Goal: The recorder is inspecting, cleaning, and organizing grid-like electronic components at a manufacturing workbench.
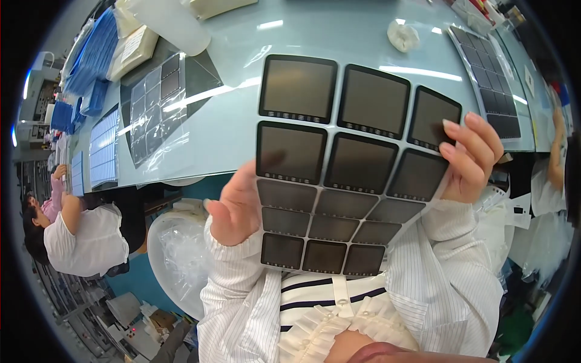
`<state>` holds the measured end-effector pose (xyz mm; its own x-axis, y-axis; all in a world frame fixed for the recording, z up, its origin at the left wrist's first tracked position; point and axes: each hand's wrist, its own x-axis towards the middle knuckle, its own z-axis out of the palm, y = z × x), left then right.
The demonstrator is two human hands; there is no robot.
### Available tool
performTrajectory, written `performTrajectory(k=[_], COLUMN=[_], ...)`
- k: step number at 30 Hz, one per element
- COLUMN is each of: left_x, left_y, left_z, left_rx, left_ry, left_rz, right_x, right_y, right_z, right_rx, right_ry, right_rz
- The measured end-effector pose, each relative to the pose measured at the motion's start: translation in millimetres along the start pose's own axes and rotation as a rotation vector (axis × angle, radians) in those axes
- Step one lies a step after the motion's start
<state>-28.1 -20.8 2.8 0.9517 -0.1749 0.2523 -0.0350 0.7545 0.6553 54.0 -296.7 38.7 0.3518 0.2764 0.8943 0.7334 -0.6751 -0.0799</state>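
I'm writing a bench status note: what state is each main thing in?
Held dark-squared sheet: raised, bent
Right hand: fingers over the sheet's right edge
Left hand: at the sheet's left edge, thumb spread, other fingers hidden
White tub: holding clear plastic
Dark sheet at right: lying on the table
Clear sheet at left: lying on the table
Blue stack: piled up

The dark-squared sheet (360, 162) hides the fingers of the left grip (233, 209); the sheet's marks are too small to tell. Left of that grip, a striped sleeve (233, 290) covers part of the white tub (157, 248). Far right of the right grip (475, 158), the dark rim crops a co-worker (555, 160), and beyond both grips the upper edge cuts off the tabletop (221, 130)
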Motion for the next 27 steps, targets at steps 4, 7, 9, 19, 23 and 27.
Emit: performTrajectory(k=[4, 7, 9, 19, 23, 27], left_x=[4.6, 4.6, 6.2, 10.6, 12.9, 12.9], left_y=[14.8, 19.4, 16.8, 2.1, 0.3, -7.9], left_z=[2.3, 7.7, 7.3, 23.5, 24.6, 26.5], left_rx=[0.395, 0.524, 0.473, 0.615, 0.636, 0.685], left_ry=[0.054, 0.212, 0.179, 0.381, 0.328, 0.430], left_rz=[0.032, 0.025, 0.071, 0.176, 0.084, 0.098], right_x=[9.7, 20.6, 22.4, 6.1, -11.5, -10.9], right_y=[6.0, 12.7, 16.6, 13.0, 14.4, 16.1], right_z=[10.7, 22.6, 34.1, 25.1, 9.4, -7.7], right_rx=[-0.097, -0.039, -0.016, 0.941, 0.943, 1.202], right_ry=[0.015, -0.084, -0.034, -0.322, -0.248, -0.268], right_rz=[-0.032, 0.017, 0.028, 1.128, 1.184, 1.127])
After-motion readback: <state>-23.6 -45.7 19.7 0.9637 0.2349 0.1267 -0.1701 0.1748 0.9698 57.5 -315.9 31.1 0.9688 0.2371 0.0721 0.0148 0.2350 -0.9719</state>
